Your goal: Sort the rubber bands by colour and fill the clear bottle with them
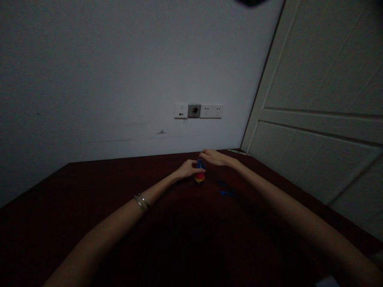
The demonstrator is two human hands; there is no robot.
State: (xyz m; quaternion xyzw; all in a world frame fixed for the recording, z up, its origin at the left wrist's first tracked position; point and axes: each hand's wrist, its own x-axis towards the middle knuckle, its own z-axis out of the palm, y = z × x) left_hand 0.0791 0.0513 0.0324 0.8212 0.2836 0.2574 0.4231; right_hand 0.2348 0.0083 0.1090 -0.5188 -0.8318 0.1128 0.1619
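Observation:
A small upright object (199, 175), bottle-like in outline, stands on the dark red table. It is blue at the top, pink-red in the middle and yellow at the base. My left hand (188, 169) is closed around its side, thumb and fingers on either side of it. At its top, my right hand (212, 156) has its fingers bent together against the blue part; whatever they pinch is too small to make out. Several blue bits (226, 193) lie on the table to the right of the object, below my right forearm.
The dark red table (119, 191) reaches back to a pale wall (119, 71) with scuff marks. A row of sockets (211, 111) is set in the wall. On the right rises a panelled white door (314, 87). A flat strip (239, 152) lies at the table's far right edge.

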